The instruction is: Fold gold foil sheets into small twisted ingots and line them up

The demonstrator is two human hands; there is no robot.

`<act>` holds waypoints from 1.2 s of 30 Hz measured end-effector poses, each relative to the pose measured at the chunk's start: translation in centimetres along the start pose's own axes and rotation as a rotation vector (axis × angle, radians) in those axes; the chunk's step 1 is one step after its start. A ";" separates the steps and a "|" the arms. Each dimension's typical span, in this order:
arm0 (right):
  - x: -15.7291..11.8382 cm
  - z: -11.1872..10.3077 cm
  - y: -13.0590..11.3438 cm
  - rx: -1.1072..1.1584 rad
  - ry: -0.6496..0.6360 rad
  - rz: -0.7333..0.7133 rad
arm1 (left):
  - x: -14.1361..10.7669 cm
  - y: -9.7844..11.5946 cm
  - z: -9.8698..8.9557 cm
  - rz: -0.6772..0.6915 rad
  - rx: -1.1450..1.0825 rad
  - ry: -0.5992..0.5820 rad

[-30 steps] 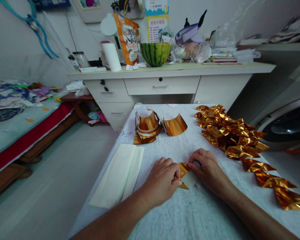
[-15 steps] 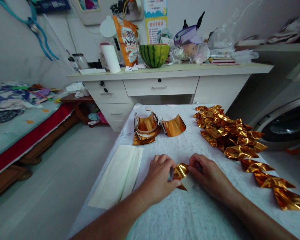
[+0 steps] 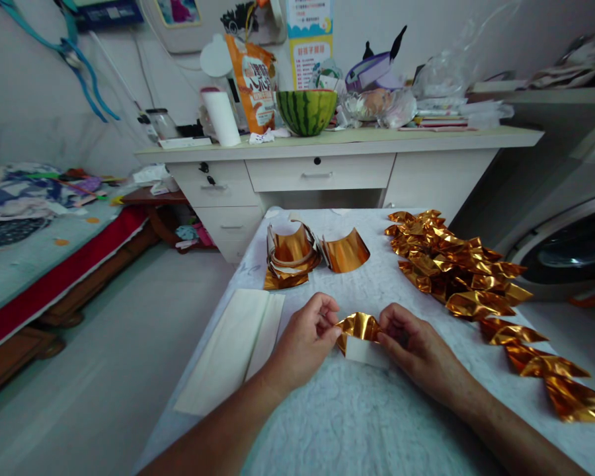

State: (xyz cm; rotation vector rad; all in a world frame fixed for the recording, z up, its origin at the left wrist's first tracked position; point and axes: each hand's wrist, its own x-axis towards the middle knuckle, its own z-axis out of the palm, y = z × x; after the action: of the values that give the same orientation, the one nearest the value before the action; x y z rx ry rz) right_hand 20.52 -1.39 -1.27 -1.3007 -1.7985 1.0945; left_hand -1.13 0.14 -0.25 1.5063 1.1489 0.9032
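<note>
Between my hands is a piece of gold foil paper [image 3: 359, 324], curved, with a pale strip along its near edge. My left hand [image 3: 307, 340] pinches its left end between thumb and fingers. At the opposite end, my right hand [image 3: 411, 344] grips it the same way. Ahead of my hands lie a stack of curled gold foil sheets [image 3: 290, 248] and one loose curled sheet [image 3: 347, 251]. Folded white paper [image 3: 228, 350] rests left of my left hand. A heap of folded gold foil pieces [image 3: 451, 264] spreads along the table's right side.
A pale cloth covers the table [image 3: 327, 423]. Behind it stands a white desk [image 3: 322, 173] bearing a halved watermelon [image 3: 306, 111], an orange pouch [image 3: 252, 82] and plastic bags. A bed [image 3: 54, 251] is at the left, a washing machine [image 3: 575, 225] at the right.
The foil piece has opened out wider, and its pale strip now faces me. My left hand has shifted slightly up and left, its grip now at the foil's left tip.
</note>
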 end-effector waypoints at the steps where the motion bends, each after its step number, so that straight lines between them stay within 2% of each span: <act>1: -0.1 0.0 -0.1 0.009 -0.013 -0.007 | 0.1 0.0 0.0 0.000 -0.017 0.014; 6: -0.1 0.1 -0.1 0.070 -0.045 -0.025 | 0.3 -0.2 0.0 -0.027 -0.054 0.058; 14: 0.1 0.3 0.3 0.184 -0.038 0.016 | 0.6 -0.5 -0.1 0.111 0.005 0.098; 21: 0.2 0.5 0.8 0.171 -0.020 0.040 | 0.5 0.0 -0.3 0.216 0.166 0.089; 26: 0.2 0.6 0.7 0.006 0.008 0.032 | 1.0 -0.5 0.0 0.284 0.313 0.108; 30: 0.2 0.5 0.3 -0.175 0.037 0.003 | 1.4 -0.8 0.4 0.265 0.382 0.113; 36: 0.3 0.5 -0.3 -0.370 0.038 -0.069 | 1.2 -1.1 0.8 0.306 0.610 0.062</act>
State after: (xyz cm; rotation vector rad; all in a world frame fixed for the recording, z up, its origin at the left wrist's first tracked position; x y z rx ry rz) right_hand 19.89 -1.27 -1.25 -1.4433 -2.0669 0.7147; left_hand -0.31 1.14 -1.47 2.2070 1.3346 0.8416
